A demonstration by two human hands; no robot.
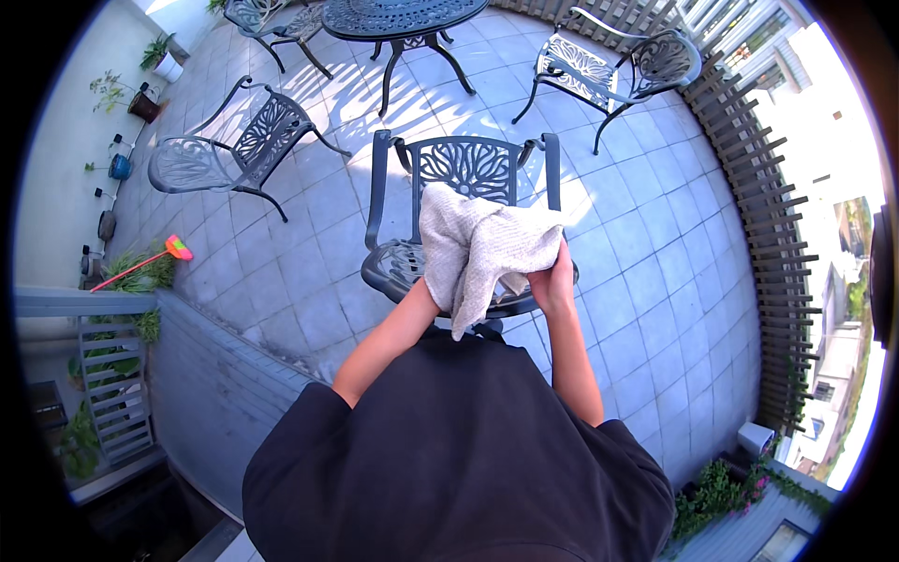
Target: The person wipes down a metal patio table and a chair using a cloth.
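A light grey-beige woven cloth (484, 242) hangs bunched and draped between my two hands, in front of my body. My right hand (553, 279) grips its right side, thumb and palm showing below the folds. At its left side is my left hand (430, 296), with the fingers hidden under the cloth. Directly beneath and beyond the cloth stands a dark cast-metal patio chair (379, 190), its backrest nearest me and its openwork seat farther off. The cloth covers part of the backrest from view.
Similar metal chairs (270, 133) stand ahead left and right (597, 70), around a round openwork table (404, 17). Grey tiles (653, 232) cover the floor. A slatted fence (758, 211) runs along the right. At left are potted plants (144, 105), an orange-headed broom (179, 247) and a low wall (218, 379).
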